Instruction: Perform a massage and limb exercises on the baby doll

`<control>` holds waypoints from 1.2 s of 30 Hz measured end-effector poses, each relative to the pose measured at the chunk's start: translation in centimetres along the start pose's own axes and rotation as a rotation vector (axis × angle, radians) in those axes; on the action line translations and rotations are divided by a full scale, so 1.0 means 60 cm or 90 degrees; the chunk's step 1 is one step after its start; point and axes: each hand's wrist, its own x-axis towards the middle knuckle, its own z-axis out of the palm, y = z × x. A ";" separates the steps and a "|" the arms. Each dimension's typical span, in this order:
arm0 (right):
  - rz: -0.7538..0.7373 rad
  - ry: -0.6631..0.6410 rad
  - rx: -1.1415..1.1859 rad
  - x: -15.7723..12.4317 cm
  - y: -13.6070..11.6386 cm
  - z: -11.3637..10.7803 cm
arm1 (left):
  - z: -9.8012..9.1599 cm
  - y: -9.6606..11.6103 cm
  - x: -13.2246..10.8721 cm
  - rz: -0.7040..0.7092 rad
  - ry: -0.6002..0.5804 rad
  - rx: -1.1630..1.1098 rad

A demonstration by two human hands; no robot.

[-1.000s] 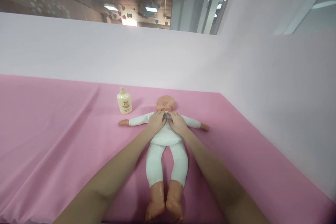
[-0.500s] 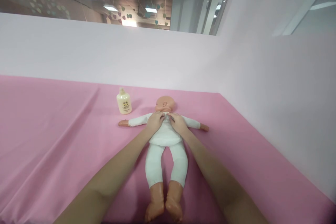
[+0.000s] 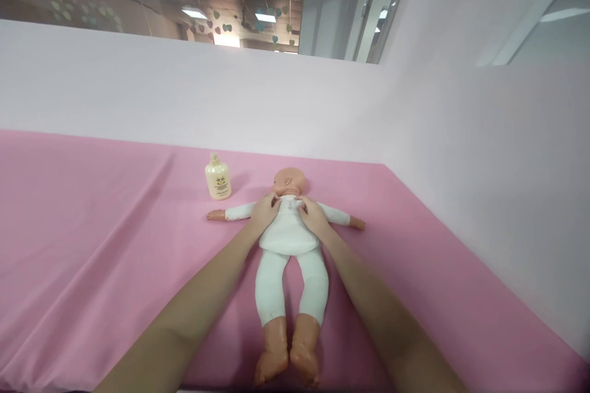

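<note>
A baby doll (image 3: 289,239) in a white top and white leggings lies on its back on the pink sheet (image 3: 92,233), arms spread, bare feet toward me. My left hand (image 3: 264,210) rests on the doll's left-side shoulder, fingers pinched at the collar. My right hand (image 3: 312,215) sits on the other shoulder, fingers also pinched at the collar beside the neck. The doll's head (image 3: 288,182) is turned to the left. A small cream bottle (image 3: 217,177) stands upright just left of the head.
A pale pink wall (image 3: 483,153) runs along the back and right of the sheet-covered surface. Folds cross the sheet at the left. Above the back wall, glass shows ceiling lights and heart stickers.
Both hands have slid outward from the middle of the chest to the shoulders, parting at the collar. The doll and bottle have stayed put.
</note>
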 end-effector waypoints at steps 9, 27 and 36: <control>0.108 0.002 -0.142 -0.006 0.026 -0.023 | -0.019 -0.018 -0.005 -0.073 0.002 0.091; 0.243 -0.014 -0.326 -0.015 0.031 -0.073 | -0.087 -0.046 0.003 -0.214 -0.034 0.115; 0.241 -0.100 -0.303 -0.021 -0.021 -0.045 | -0.145 -0.039 -0.001 -0.245 -0.213 -0.108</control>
